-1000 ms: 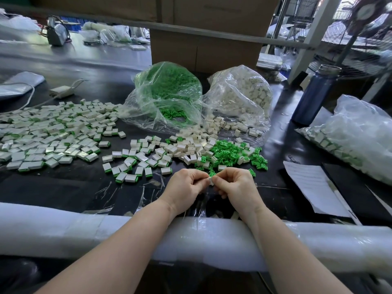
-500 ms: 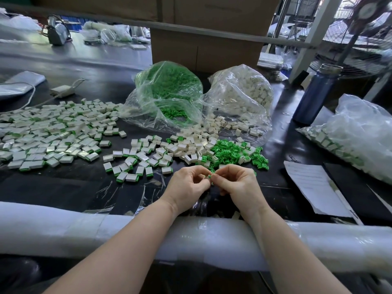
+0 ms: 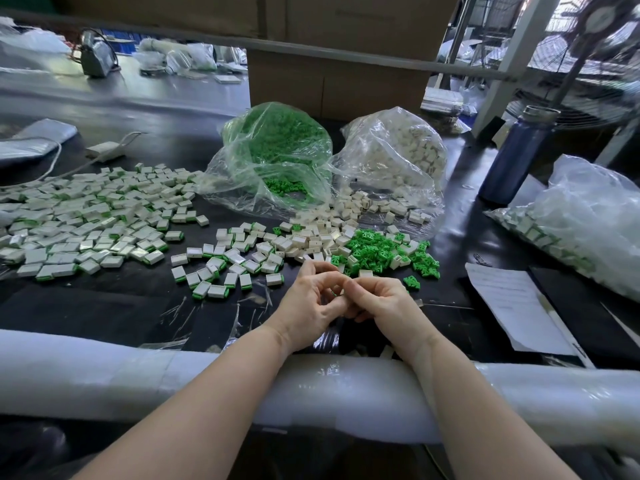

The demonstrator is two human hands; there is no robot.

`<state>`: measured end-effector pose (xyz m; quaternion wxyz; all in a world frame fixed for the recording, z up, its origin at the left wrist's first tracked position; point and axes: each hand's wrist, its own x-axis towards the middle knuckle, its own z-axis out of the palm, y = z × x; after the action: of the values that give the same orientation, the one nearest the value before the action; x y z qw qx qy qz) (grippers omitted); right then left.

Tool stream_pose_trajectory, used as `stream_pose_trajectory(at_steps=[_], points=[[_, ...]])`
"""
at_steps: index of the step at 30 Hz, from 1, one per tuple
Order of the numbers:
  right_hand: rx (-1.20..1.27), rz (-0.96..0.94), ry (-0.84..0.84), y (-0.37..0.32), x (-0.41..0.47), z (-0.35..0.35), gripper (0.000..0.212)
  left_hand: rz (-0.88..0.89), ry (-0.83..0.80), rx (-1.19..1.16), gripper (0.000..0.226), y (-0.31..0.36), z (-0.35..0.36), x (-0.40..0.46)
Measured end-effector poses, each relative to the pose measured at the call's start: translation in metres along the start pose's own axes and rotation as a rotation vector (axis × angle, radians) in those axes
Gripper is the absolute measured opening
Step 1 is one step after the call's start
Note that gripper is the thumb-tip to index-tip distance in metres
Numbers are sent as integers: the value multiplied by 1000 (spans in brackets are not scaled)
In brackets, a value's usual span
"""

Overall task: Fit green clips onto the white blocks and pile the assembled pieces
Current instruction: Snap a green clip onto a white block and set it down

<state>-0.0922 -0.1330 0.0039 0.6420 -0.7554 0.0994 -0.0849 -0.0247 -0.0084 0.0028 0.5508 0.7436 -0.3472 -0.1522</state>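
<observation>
- Head view shows the left hand [image 3: 311, 299] and right hand [image 3: 377, 299] meeting fingertip to fingertip just above the near edge of the black table [image 3: 104, 306], both with fingers curled inward
- Between the fingertips a small piece [image 3: 335, 292] is pinched; only a sliver of green shows, and whether a white block is with it I cannot tell
- Both forearms rest on a white foam roll [image 3: 104, 379] running along the near edge
- Just beyond the hands lies a loose heap of green clips [image 3: 377, 249], touching a scatter of bare white blocks [image 3: 322, 233] on its left
- Left of those, assembled pieces [image 3: 221, 268] with green edges lie loosely, and a wider spread of them [image 3: 86, 220] covers the far left of the table
- Farther back sit a clear bag of green clips [image 3: 277, 150] and, right of it, a clear bag of white blocks [image 3: 408, 150], both open toward the heaps
- At the right lie a sheet of paper [image 3: 512, 303], a blue bottle [image 3: 516, 157] and another bag of pieces [image 3: 588, 223]
</observation>
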Motion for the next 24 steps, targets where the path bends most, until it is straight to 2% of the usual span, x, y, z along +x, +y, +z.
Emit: stream_pose_trajectory(at_steps=[7, 24], points=[[91, 9, 47, 0, -1, -1, 14, 5, -55, 6, 12, -3, 1, 1], [138, 6, 76, 2, -1, -1, 17, 17, -88, 50, 16, -4, 3, 2]])
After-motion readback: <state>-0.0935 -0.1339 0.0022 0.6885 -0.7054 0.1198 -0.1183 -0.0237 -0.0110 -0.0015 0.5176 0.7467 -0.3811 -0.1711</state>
